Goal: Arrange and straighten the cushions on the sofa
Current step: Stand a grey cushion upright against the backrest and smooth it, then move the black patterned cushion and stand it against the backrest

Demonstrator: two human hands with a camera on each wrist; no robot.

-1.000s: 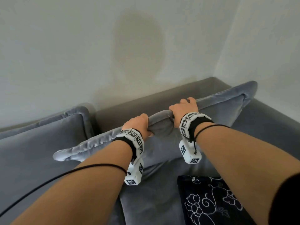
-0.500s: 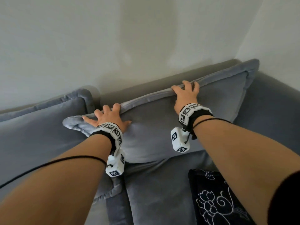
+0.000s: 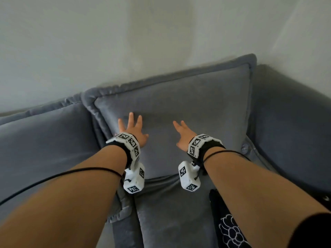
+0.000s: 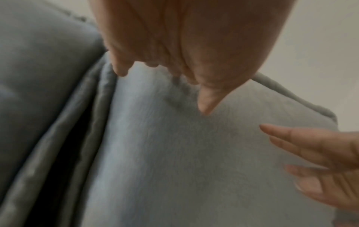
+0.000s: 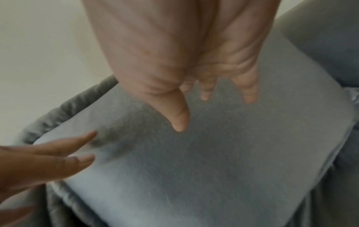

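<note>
Grey velvet is under both palms. The left hand (image 3: pixel 133 129) lies with fingers spread and straight on the face of the square grey velvet back cushion with a flanged edge (image 3: pixel 197 104), towards its left side; the right hand (image 3: pixel 182 136) is likewise flat-fingered near the middle, holding nothing, though whether its fingertips actually touch the fabric I cannot tell from the blurred wrist views. Neither hand grips anything.

That cushion stands upright at the far right of the sofa, leaning back towards the pale wall (image 3: pixel 125 42), its top edge level and its corners out, its right edge beside the grey sofa arm (image 3: pixel 295 122). To its left a second grey velvet back cushion (image 3: pixel 44 140) also stands upright, the two flanges just touching or overlapping at the seam. Nearer, the grey seat cushion (image 3: pixel 170 212) lies flat below.

I'd judge the back row nearly done, this being a last pat or smoothing. What seems left is the small black cushion with white floral pattern (image 3: pixel 231 231) lying on the seat at the near right, partly hidden by the right forearm; it probably wants propping up.
</note>
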